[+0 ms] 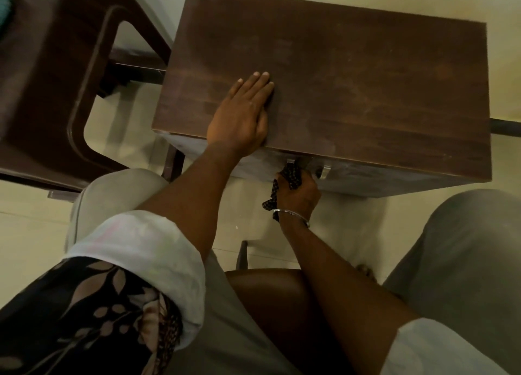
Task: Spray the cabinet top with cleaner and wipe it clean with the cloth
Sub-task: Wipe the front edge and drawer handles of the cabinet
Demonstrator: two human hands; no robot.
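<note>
Cloth [290, 177] is what we handle here: a dark patterned rag, soft and light by our reckoning, limp enough to bunch in a fist and best taken as a wad so a broad face meets the wood. We see it balled in the right hand [297, 192], fingers curled tight around it, a tail hanging past the wrist, held at the cabinet's front by the metal handle [307, 168], below the top edge. Our left hand [242, 115] lies flat and spread on the cabinet top [366, 78], palm down near the front edge, holding nothing. The top looks hard, smooth and faintly smeared. We find no spray bottle in view.
</note>
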